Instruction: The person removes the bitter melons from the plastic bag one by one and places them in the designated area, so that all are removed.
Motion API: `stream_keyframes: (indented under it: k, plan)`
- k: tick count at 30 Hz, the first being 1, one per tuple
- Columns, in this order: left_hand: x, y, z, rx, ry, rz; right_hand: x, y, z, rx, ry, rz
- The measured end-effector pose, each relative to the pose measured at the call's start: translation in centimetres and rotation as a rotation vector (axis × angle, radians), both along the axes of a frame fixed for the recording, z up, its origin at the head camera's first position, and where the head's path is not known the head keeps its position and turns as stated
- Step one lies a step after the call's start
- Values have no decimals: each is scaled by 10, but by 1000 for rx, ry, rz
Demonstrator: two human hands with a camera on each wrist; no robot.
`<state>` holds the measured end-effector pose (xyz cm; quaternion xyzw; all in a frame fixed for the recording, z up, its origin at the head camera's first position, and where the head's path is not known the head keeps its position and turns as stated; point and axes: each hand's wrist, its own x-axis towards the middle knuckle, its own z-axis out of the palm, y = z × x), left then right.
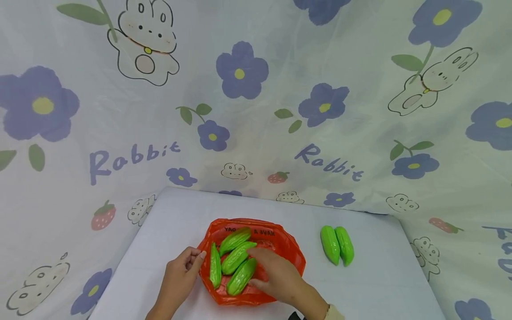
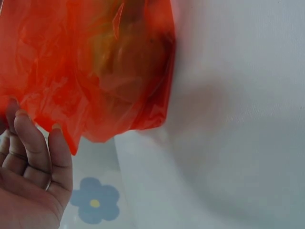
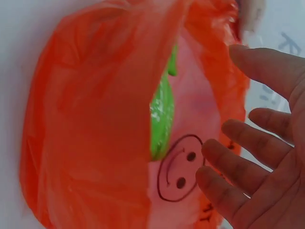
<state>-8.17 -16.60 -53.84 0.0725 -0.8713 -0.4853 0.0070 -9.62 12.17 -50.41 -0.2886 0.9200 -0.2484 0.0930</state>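
A red plastic bag point(image 1: 294, 249) lies with its mouth spread wide, printed with dark letters. In the right wrist view a smiley face shows on the bag point(image 3: 95, 119). Inside it rest several glossy green vegetables that look like bitter gourds point(image 1: 236, 258). My left hand point(image 1: 181, 272) pinches the bag's left rim between thumb and fingers; in the left wrist view its curled fingers meet the plastic edge. Over the bag's right side is my right hand point(image 1: 280, 274), fingers spread and holding nothing, beside the gourds. Part of the bag's inside is hidden beneath it.
Two more green gourds point(image 1: 338, 245) lie side by side on the white tabletop point(image 1: 376, 284), right of the bag. A cloth backdrop point(image 1: 256, 115) with rabbits, flowers and lettering surrounds the table at the back and sides.
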Motion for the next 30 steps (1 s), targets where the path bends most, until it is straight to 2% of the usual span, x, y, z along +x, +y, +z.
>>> stream_keyframes:
  k: [6, 11, 17, 21, 25, 30]
  plan:
    - [0, 0, 1, 8, 8, -3, -3, -11, -9, 57, -68, 22]
    - [1, 1, 2, 8, -8, 4, -4, -15, -22, 72, -86, 5]
    - [2, 2, 1, 9, -24, 10, -7, -17, -39, 99, -46, 31]
    - [2, 2, 0, 7, -18, 8, -6, -20, -46, 137, -24, 53]
    - [1, 2, -1, 2, 14, 4, -6, -20, -51, 167, 39, 68]
    - [1, 0, -2, -1, 20, 3, -7, -22, -58, 161, 126, 78]
